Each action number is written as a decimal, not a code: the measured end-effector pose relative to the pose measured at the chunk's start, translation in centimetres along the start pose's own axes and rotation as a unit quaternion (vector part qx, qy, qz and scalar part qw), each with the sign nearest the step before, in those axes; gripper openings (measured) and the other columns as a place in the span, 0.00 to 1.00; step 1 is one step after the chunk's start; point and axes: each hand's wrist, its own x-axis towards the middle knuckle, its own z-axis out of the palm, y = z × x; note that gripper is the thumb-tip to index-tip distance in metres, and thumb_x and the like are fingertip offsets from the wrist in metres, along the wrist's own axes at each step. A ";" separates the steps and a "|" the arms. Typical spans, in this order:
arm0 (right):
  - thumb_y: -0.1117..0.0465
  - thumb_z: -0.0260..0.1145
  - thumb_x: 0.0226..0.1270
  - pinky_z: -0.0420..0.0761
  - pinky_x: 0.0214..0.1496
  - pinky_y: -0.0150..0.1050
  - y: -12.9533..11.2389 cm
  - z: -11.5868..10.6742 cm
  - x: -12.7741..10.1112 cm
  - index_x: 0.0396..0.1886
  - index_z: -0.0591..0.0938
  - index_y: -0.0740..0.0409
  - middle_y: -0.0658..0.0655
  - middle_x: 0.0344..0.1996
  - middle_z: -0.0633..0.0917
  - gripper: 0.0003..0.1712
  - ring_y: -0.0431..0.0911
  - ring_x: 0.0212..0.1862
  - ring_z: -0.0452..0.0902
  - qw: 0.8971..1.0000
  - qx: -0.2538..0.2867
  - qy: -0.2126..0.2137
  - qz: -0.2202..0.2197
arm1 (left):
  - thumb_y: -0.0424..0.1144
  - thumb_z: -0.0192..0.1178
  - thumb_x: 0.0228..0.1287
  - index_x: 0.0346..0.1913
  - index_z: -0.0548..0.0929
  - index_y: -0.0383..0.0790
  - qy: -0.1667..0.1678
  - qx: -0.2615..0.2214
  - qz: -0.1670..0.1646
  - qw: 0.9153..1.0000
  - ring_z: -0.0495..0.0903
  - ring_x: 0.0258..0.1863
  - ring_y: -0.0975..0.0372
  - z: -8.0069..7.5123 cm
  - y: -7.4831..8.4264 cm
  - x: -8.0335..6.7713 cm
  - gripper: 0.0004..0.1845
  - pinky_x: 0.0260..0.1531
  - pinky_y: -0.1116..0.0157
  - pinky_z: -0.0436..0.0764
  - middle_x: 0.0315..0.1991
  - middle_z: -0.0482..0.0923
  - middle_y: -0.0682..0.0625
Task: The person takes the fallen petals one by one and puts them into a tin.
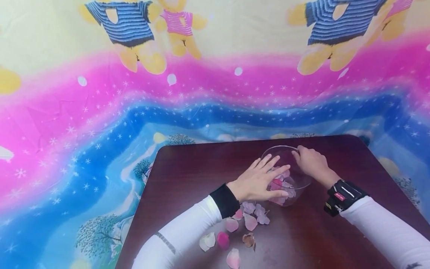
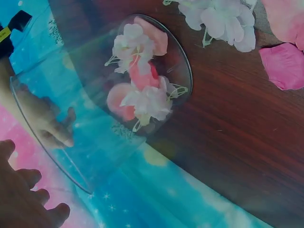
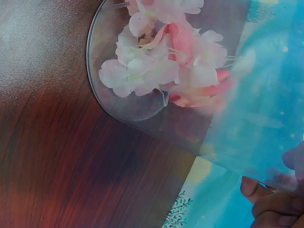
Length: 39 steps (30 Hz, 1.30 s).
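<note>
A clear container (image 1: 285,154) stands on the table with pale flowers (image 3: 137,71) and pink petals (image 3: 180,42) at its bottom. My right hand (image 1: 312,164) holds its rim at the far right; in the right wrist view the thumb and curled fingers (image 3: 275,204) pinch the edge. My left hand (image 1: 256,181) is spread over the container's left side, fingers straight and apart. In the left wrist view, the left fingertips (image 2: 31,178) show beside the rim with nothing held. Whether they touch the glass, I cannot tell.
Loose petals lie on the dark wooden table (image 1: 188,172), near the left forearm: a magenta petal (image 1: 223,240), a white petal (image 1: 207,241), a brownish petal (image 1: 249,240) and a pale pink petal (image 1: 233,258). Whitish flowers (image 1: 260,213) lie before the container. A printed cloth (image 1: 215,82) hangs behind.
</note>
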 end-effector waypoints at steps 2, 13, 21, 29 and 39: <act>0.51 0.52 0.80 0.78 0.27 0.59 0.0 0.0 0.0 0.44 0.77 0.66 0.68 0.28 0.84 0.20 0.65 0.34 0.83 1.000 -0.001 0.001 0.001 | 0.75 0.43 0.68 0.81 0.41 0.70 0.010 -0.004 0.000 1.000 0.34 0.84 0.57 -0.1 -0.2 -0.2 0.44 0.82 0.51 0.44 0.84 0.38 0.55; 0.50 0.51 0.80 0.76 0.26 0.56 0.2 0.1 0.1 0.43 0.76 0.65 0.68 0.30 0.84 0.20 0.65 0.36 0.83 1.000 0.001 0.003 0.000 | 0.71 0.45 0.70 0.81 0.46 0.65 0.037 -0.009 -0.015 0.999 0.43 0.84 0.52 0.4 -1.4 -1.7 0.42 0.81 0.49 0.51 0.84 0.44 0.49; 0.50 0.51 0.80 0.76 0.26 0.56 0.2 0.1 0.1 0.43 0.76 0.65 0.67 0.29 0.83 0.20 0.65 0.36 0.83 1.000 0.002 0.003 -0.003 | 0.68 0.50 0.71 0.80 0.56 0.56 0.093 -0.006 -0.031 0.995 0.61 0.78 0.53 2.2 -2.3 -3.4 0.41 0.73 0.52 0.68 0.79 0.58 0.46; 0.50 0.51 0.80 0.76 0.27 0.57 0.2 0.0 -0.1 0.42 0.76 0.64 0.68 0.30 0.83 0.20 0.66 0.37 0.83 1.000 0.002 0.006 -0.003 | 0.60 0.52 0.74 0.77 0.60 0.50 0.162 -0.041 -0.048 0.985 0.68 0.73 0.53 4.4 -3.2 -5.2 0.36 0.69 0.54 0.74 0.76 0.63 0.44; 0.50 0.51 0.80 0.77 0.28 0.57 0.1 0.0 -0.1 0.43 0.76 0.65 0.67 0.29 0.83 0.20 0.64 0.36 0.82 1.000 0.000 0.003 -0.003 | 0.51 0.56 0.75 0.63 0.78 0.44 0.211 -0.025 -0.037 0.976 0.81 0.60 0.60 7.6 -3.0 -6.7 0.21 0.61 0.63 0.80 0.60 0.79 0.50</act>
